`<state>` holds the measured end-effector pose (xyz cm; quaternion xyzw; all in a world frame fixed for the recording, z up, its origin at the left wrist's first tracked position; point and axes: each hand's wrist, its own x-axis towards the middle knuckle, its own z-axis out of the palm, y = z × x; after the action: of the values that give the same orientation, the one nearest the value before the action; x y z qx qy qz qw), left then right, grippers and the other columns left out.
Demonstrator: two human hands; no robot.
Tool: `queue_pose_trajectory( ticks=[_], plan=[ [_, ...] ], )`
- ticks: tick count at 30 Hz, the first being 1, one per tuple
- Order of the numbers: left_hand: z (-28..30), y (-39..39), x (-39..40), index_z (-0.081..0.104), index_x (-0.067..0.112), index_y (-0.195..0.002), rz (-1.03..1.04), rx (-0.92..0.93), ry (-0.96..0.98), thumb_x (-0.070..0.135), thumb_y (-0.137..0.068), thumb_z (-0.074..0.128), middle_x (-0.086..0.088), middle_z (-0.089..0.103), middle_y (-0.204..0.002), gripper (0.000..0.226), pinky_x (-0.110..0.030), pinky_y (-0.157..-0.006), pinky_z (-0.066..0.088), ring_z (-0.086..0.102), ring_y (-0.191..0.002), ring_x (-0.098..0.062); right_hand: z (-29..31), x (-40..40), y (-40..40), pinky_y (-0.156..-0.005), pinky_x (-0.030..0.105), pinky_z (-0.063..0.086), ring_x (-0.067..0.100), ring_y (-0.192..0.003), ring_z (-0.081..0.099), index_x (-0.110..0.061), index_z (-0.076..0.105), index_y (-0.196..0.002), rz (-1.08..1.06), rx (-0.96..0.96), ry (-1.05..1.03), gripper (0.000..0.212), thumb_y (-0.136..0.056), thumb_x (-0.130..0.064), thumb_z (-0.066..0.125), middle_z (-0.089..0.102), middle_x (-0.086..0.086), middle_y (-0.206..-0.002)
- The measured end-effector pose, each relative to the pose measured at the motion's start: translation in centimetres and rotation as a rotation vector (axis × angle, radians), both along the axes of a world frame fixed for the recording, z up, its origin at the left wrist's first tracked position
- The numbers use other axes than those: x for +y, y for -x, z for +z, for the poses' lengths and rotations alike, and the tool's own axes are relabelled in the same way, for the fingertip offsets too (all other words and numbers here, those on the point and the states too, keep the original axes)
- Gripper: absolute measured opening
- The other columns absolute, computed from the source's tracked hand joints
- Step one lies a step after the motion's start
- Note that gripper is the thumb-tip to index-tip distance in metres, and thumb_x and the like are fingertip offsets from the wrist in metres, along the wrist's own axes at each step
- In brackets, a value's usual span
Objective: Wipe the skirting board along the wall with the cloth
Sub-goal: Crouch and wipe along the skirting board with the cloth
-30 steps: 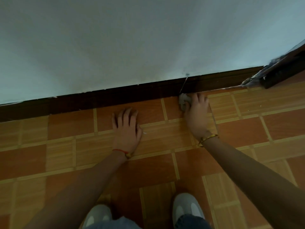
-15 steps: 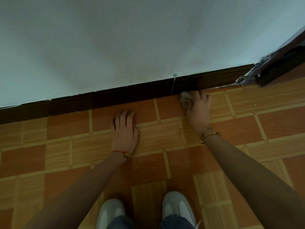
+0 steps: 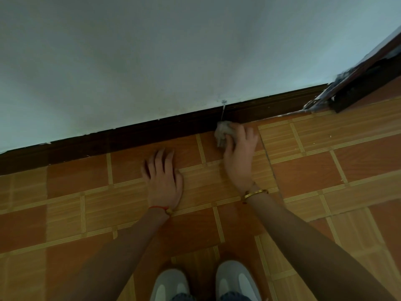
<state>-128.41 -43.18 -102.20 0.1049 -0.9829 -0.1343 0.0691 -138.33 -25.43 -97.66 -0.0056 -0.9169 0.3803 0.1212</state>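
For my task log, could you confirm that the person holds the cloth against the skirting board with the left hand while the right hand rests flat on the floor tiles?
Not quite: the hands are swapped. In the head view the right hand grips the cloth at the skirting board, while the left hand rests flat on the floor tiles.

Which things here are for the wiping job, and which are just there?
For the job: crumpled grey cloth; dark brown wooden skirting board; right hand holding the cloth.

Just there: orange tiled floor; left hand resting flat on it; grey-and-white shoes; dark door frame.
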Motion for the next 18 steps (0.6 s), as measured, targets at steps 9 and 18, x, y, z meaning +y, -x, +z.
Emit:
queue_pose_trajectory(
  ticks=[9,18],
  plan=[
    [0.0,0.0,-0.2,0.047,0.012,-0.144,-0.008,-0.002,-0.004,0.029,-0.095,0.041,-0.014,0.044,-0.149,0.052,-0.061,-0.117,0.022,0.038,-0.138,-0.036,2.8,-4.2,1.1,-0.092,0.014,0.046,0.017,-0.111,0.048,0.0,0.05,-0.114,-0.047,0.153,0.283,0.033,-0.084,0.006,0.061,0.04,0.017,-0.124],
    [0.0,0.0,-0.3,0.048,0.011,-0.144,-0.01,0.011,-0.024,0.028,-0.096,0.04,-0.014,0.045,-0.148,0.051,-0.061,-0.117,0.022,0.038,-0.138,-0.035,3.9,-1.7,3.0,-0.092,0.007,0.044,0.017,-0.113,0.05,-0.002,0.052,-0.113,-0.345,0.125,0.37,0.037,-0.081,0.014,0.057,0.043,0.016,-0.125]
  ],
)
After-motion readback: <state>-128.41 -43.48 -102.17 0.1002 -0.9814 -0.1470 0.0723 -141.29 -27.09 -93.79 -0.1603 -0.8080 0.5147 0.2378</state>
